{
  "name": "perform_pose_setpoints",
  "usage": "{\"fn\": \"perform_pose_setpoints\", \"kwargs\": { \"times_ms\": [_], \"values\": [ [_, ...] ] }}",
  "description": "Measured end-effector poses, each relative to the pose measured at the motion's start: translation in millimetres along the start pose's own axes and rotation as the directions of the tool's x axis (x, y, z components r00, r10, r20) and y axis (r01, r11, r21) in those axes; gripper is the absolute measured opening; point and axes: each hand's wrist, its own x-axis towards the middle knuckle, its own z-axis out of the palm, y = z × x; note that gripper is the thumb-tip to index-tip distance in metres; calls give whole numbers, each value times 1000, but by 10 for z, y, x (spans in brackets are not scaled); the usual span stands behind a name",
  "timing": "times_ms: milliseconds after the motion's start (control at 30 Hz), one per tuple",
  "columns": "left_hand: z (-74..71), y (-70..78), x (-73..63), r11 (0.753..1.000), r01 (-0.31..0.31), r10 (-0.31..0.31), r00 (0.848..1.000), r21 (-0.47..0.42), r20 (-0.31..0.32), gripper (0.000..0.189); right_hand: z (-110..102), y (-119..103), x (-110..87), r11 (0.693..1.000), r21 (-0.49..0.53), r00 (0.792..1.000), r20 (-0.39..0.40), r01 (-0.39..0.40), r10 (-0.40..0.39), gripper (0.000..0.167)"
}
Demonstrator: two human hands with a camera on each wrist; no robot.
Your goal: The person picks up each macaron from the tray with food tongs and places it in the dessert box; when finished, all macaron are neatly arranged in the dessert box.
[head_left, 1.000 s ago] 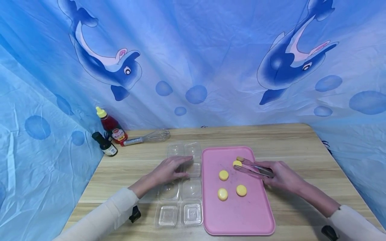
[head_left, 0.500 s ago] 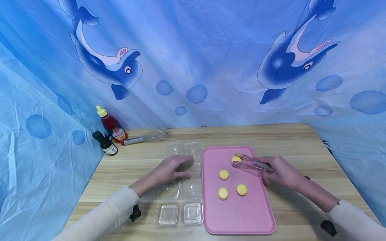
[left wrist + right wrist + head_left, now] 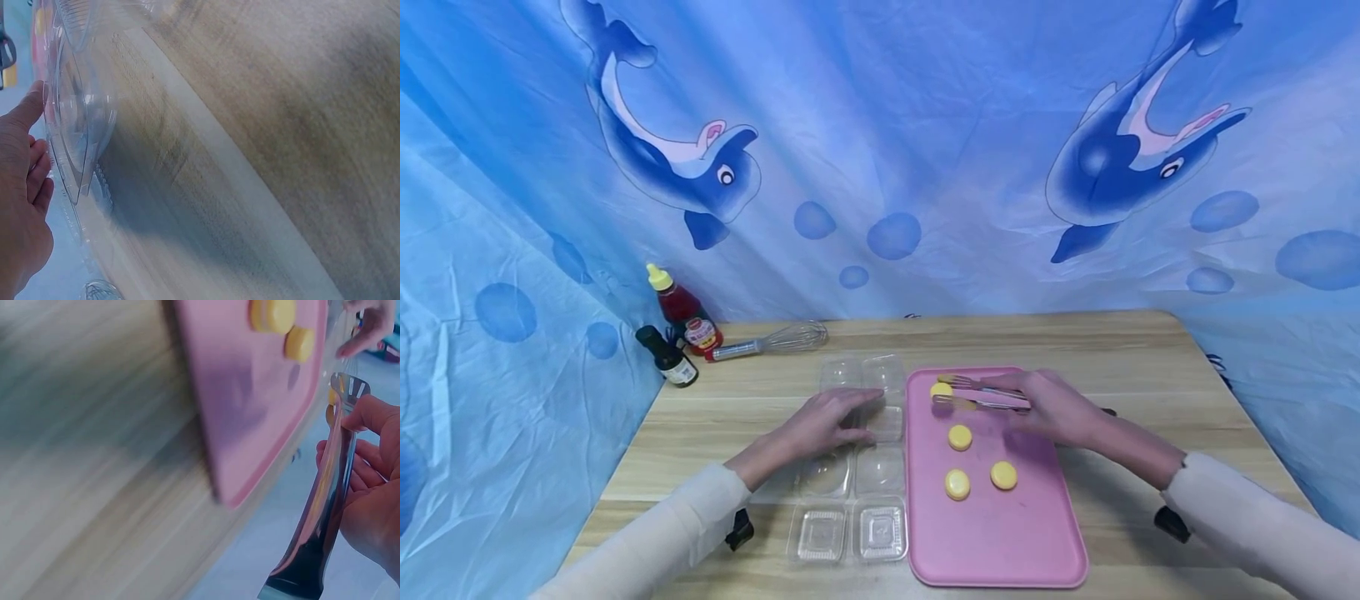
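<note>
My right hand (image 3: 1056, 408) grips metal tongs (image 3: 330, 500), thumb on one arm of them. A yellow macaron (image 3: 941, 389) sits between the tong tips, over the far left part of the pink tray (image 3: 1000, 542). Elsewhere on the tray lie three more macarons, one of them (image 3: 1003, 476) farthest right. To the tray's left, clear plastic boxes (image 3: 881, 532) stand with their lids raised. Over one compartment my left hand (image 3: 827, 421) reaches, thumb and fingers spread. In the left wrist view one finger (image 3: 31, 106) overlaps the clear rim, the others loosely bent.
A metal whisk (image 3: 775, 342) lies at the back left. Beside it stand a red sauce bottle (image 3: 688, 312) with a yellow cap and a small dark bottle (image 3: 670, 358). Behind the wooden table (image 3: 1135, 358) hangs a blue dolphin curtain (image 3: 962, 167).
My right hand has moved left across the tray with the tongs, and the macaron between their tips has moved along. The left hand has stayed at the boxes.
</note>
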Motion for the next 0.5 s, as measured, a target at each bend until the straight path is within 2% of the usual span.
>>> {"fn": "perform_pose_setpoints", "kwargs": {
  "times_ms": [200,500],
  "values": [
    [-4,8,-1,1000,13,-13,1000,13,-3,76,151,-167,260,998,6,997,49,62,-62,57],
    [15,-7,7,1000,10,-10,1000,26,3,75,422,-313,476,997,69,991,127,39,-47,63]
  ]
}}
